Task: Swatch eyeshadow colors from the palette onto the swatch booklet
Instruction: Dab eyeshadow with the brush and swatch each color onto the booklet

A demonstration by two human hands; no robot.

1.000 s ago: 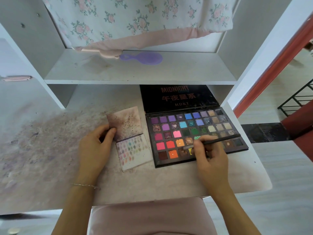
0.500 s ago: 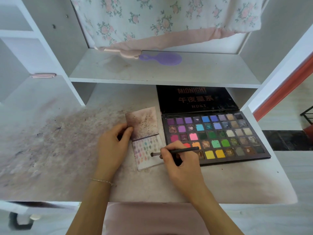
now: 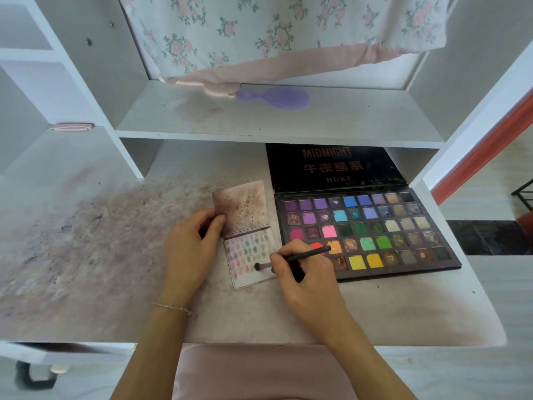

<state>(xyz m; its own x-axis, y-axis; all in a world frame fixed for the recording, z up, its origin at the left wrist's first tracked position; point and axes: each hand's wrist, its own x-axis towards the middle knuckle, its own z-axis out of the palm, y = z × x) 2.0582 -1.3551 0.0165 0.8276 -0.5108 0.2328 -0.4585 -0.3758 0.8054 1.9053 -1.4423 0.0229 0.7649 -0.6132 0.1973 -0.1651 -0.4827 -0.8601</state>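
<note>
Head view: stained white desk (image 3: pixel 86 255); L hand (image 3: pixel 190 249) fingers pinch booklet (image 3: pixel 248 235), R hand (image 3: pixel 305 278) fingers grip brush (image 3: pixel 291 259).

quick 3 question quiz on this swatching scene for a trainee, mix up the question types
1. True or false: the brush tip rests on the palette.
2. Which hand steadies the swatch booklet? A) left B) right C) neither
3. Fill in: a purple ____ lies on the shelf.

Key
1. False: the tip is on the booklet's lower page.
2. A: the left hand pinches its edge, while the right hand grips the brush.
3. Hairbrush.
</note>
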